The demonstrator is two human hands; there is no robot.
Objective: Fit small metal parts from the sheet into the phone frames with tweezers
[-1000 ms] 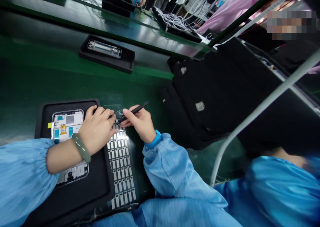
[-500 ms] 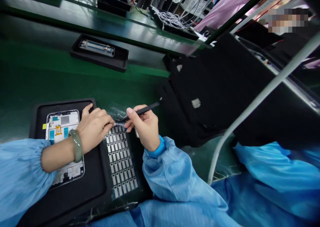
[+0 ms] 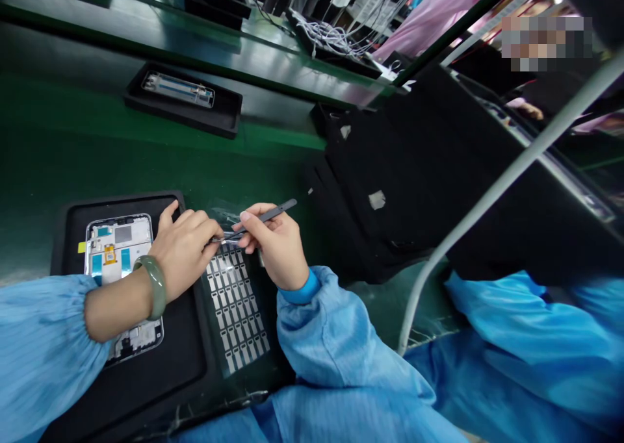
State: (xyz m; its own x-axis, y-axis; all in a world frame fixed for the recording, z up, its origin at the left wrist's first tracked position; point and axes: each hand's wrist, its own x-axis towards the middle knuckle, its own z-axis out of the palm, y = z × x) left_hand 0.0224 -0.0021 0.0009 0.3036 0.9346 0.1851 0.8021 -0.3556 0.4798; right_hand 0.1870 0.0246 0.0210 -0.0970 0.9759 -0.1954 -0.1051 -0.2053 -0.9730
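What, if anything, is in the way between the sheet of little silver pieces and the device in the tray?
Between sheet and device runs the raised rim of the tray; the left hand also reaches across it, the forearm covering the device's middle.

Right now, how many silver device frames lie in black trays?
2: the near frame, partly under the left forearm; the far frame, in the smaller tray. More may be hidden.

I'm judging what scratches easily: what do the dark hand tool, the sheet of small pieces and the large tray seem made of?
Tool: coated metal or plastic, unclear; dark with a dull sheen.
Sheet: likely clear plastic film, glossy where light glares; its pale pieces could be metal or foil.
Tray: perhaps foam or moulded plastic; matte black, hardly reflecting.
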